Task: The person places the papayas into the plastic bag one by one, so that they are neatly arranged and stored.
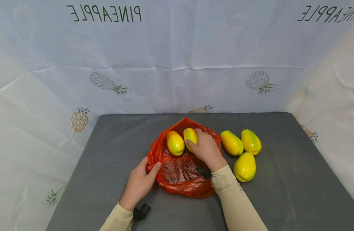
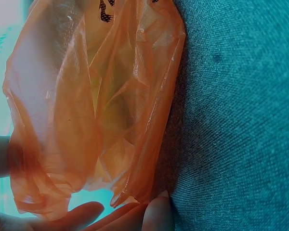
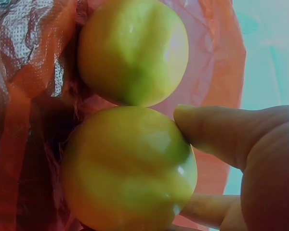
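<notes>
A red plastic bag lies with its mouth wide open on the grey table. My left hand pinches the bag's left rim, thumb on the inner side. In the left wrist view the bag looks orange and thin, with fingertips at its edge. Inside the bag, my right hand grips a yellow-green mango, thumb on one side and fingers on the other. Another mango lies in the bag to its left. The right wrist view shows the held mango close against the other one.
Three more yellow-green mangoes lie together right of the bag: one by its rim, one behind and one nearer. Black straps sit on both wrists. A white cloth with pineapple prints hangs behind the table.
</notes>
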